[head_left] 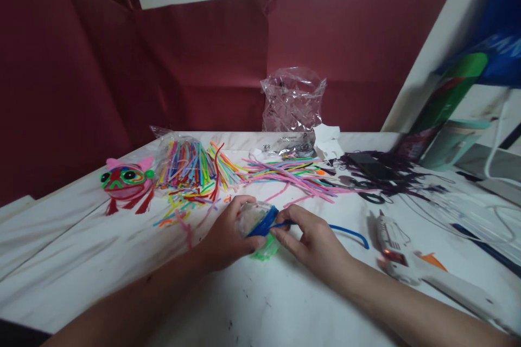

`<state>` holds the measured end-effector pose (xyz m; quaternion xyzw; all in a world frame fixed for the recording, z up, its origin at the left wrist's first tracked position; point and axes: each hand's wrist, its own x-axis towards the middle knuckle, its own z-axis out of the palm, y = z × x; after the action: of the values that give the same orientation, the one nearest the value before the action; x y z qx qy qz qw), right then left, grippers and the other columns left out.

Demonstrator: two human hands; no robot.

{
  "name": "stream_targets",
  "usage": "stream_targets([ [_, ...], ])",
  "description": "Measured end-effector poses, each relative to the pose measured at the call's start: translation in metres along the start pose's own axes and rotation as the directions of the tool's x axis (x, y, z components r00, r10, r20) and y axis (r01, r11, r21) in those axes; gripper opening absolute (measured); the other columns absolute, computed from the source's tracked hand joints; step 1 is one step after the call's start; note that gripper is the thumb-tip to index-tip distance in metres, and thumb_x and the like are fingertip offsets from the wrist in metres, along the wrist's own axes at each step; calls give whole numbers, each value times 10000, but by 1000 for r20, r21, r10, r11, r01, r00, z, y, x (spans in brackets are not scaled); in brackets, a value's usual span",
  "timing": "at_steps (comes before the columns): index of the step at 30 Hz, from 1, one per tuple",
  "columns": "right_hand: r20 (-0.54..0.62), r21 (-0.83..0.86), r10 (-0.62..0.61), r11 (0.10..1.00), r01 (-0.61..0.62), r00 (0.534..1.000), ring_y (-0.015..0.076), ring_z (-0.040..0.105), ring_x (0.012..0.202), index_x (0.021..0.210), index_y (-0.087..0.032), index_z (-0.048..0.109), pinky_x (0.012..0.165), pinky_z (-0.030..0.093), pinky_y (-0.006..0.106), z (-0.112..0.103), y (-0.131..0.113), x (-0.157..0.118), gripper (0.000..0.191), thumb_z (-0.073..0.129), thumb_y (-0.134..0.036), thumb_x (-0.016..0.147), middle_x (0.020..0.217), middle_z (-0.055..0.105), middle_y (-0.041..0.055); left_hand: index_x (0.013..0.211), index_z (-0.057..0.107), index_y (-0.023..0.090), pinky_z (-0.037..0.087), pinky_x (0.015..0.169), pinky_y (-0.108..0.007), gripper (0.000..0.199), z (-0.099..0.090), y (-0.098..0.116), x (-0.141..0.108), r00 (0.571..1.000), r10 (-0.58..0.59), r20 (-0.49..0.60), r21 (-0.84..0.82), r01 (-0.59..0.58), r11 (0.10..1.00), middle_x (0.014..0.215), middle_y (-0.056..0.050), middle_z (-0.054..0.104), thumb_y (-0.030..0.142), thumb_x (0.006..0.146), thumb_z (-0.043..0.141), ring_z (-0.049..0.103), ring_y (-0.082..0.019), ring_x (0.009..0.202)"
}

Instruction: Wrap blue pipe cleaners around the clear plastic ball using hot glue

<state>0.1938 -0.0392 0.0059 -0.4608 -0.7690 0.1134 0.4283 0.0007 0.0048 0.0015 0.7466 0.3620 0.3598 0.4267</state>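
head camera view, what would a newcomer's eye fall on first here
Likely the pink-eared animal face on the left of the white table, with its black eyes and red tassels. Near the middle, the left hand holds a rounded translucent piece while the right hand pinches a blue pipe cleaner. Bagged multicoloured pipe cleaners lie behind, left of centre.

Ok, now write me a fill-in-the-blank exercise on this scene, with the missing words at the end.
1. The left hand holds a round piece while the right hand pinches a ____ pipe cleaner.
2. The glue gun lies nearer the ____ hand.
3. The figure at the left has ____ ears.

Missing words: blue; right; pink.
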Motion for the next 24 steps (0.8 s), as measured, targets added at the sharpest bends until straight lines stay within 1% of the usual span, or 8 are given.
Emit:
stream_targets([
  [3, -3, 37, 20, 999, -20, 1000, 156, 603, 662, 767, -199, 545, 598, 476, 254, -1, 2, 2, 71, 577, -151, 808, 728, 628, 22, 1184, 411, 175, 415, 907, -431, 698, -2, -4, 1, 1000, 25, -6, 7, -25, 1000, 1183, -122, 537, 399, 606, 730, 514, -315, 1097],
  [8, -9, 34, -20, 999, 21, 1000, 157, 605, 673, 785, -189, 562, 628, 476, 264, 0, 4, 2, 74, 577, -122, 810, 737, 626, 30, 1196, 409, 176, 376, 970, -458, 735, -5, -6, 2, 997, 73, 27, 39, -74, 996, 1246, -145, 506, 478, 610, 735, 489, -335, 1154],
  [11, -17, 16, -27, 1000, 27, 1000, 158, 601, 664, 783, -191, 557, 618, 472, 266, 0, 4, 1, 81, 576, -115, 806, 730, 619, 27, 1206, 402, 186, 361, 998, -449, 724, -5, -7, 3, 993, 105, 51, 41, -108, 993, 1276, -146, 490, 474, 631, 734, 465, -330, 1198],
  [15, -9, 37, -20, 999, 21, 1000, 149, 596, 653, 776, -195, 547, 609, 470, 256, 0, 2, 1, 99, 569, -100, 793, 733, 612, 20, 1218, 395, 195, 340, 1022, -454, 714, -4, -9, 3, 989, 137, 60, 57, -141, 988, 1299, -142, 473, 445, 644, 739, 440, -330, 1229],
  [18, 4, 42, -18, 999, 18, 1000, 151, 595, 653, 769, -189, 547, 605, 470, 255, 1, -1, 0, 97, 561, -95, 787, 731, 608, 26, 1200, 399, 202, 340, 1019, -456, 695, -3, -8, 2, 990, 135, 49, 84, -139, 987, 1287, -134, 471, 431, 642, 744, 443, -324, 1219],
  [21, 17, 34, -3, 999, 3, 1000, 160, 598, 661, 782, -181, 552, 609, 470, 262, 0, -4, 0, 80, 571, -103, 776, 732, 610, 32, 1170, 407, 203, 370, 983, -445, 683, -3, -6, 1, 993, 115, 26, 75, -117, 990, 1233, -123, 490, 475, 637, 737, 481, -310, 1160],
  [24, 31, 39, 21, 999, -22, 999, 157, 595, 655, 781, -183, 554, 608, 462, 256, -3, -2, 3, 96, 608, -109, 750, 726, 623, 23, 1168, 409, 199, 373, 974, -432, 692, -3, -5, 2, 990, 134, 34, 76, -136, 988, 1211, -117, 491, 524, 641, 717, 488, -301, 1140],
])
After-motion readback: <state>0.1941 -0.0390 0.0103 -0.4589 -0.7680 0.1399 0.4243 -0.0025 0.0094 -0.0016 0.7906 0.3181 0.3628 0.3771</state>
